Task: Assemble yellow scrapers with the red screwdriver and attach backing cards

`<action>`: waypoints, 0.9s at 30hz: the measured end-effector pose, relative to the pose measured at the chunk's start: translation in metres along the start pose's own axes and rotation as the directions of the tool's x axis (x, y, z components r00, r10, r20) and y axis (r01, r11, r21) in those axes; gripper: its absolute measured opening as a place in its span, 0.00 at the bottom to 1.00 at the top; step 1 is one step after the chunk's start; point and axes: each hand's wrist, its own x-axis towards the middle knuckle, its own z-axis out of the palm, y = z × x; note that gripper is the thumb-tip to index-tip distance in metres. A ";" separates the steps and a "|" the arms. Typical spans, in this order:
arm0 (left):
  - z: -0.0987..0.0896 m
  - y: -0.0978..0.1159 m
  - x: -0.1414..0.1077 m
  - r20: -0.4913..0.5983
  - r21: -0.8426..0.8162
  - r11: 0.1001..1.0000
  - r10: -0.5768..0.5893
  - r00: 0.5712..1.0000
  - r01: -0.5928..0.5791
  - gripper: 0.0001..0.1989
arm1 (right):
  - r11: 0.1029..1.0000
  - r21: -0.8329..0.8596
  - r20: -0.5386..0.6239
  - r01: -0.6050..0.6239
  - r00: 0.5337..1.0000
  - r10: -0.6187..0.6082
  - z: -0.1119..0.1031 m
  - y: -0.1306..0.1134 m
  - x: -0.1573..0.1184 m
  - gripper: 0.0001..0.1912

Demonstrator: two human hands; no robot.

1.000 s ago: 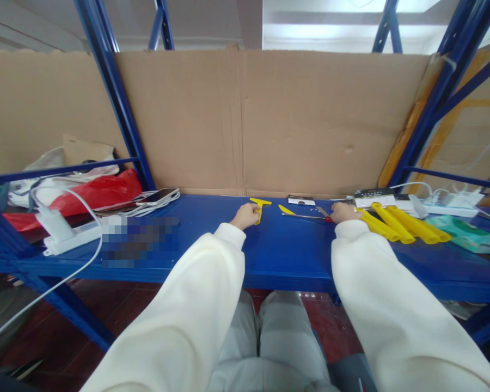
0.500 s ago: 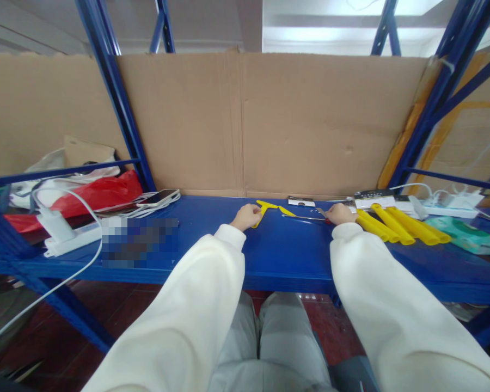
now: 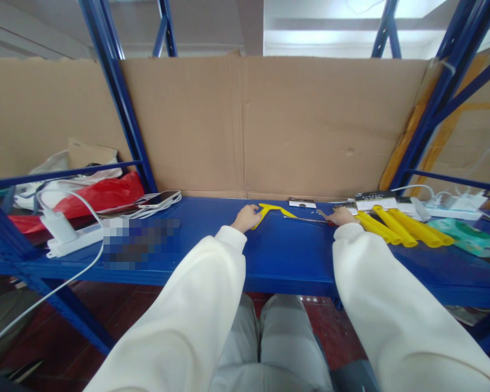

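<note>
My left hand is closed on the near end of a yellow T-shaped piece above the blue shelf. Close to that piece's right side lies another yellow strip. My right hand has its fingers closed at the red end of a thin metal tool, whose shaft points left; a short metal piece shows by the fingertips. Several yellow tubes lie just right of my right hand. Behind the tool sits a small white and black box.
Power strips stand at the left and right. A red bag, a phone and cables lie at the left. A green packet is at the right. Cardboard walls the back.
The yellow strip now meets or overlaps the T-shaped piece, where a gap showed before. My right hand's fingers have shifted slightly at the tool. The whole view has moved a little.
</note>
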 end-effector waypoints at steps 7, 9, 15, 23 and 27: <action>0.000 0.001 0.000 0.035 -0.011 1.000 0.006 0.999 -0.005 0.22 | 0.990 -0.032 0.114 -0.135 0.984 0.137 -0.017 -0.017 -0.014 0.22; -0.001 0.001 -0.001 0.035 -0.009 1.000 0.003 0.999 -0.003 0.22 | 0.989 -0.028 0.118 -0.146 0.982 0.148 -0.018 -0.020 -0.017 0.21; -0.001 0.003 -0.002 0.015 -0.005 1.000 0.012 1.000 -0.012 0.21 | 0.988 -0.004 0.120 -0.151 0.981 0.151 -0.021 -0.027 -0.024 0.22; 0.000 0.002 -0.001 -0.011 0.000 0.999 0.037 0.999 -0.037 0.20 | 0.983 -0.011 0.019 -0.183 0.983 0.183 -0.021 -0.032 -0.026 0.19; 0.001 0.002 -0.001 -0.014 0.001 0.999 0.053 0.998 -0.053 0.20 | 0.990 0.014 -0.021 -0.139 0.990 0.139 -0.016 -0.027 -0.019 0.13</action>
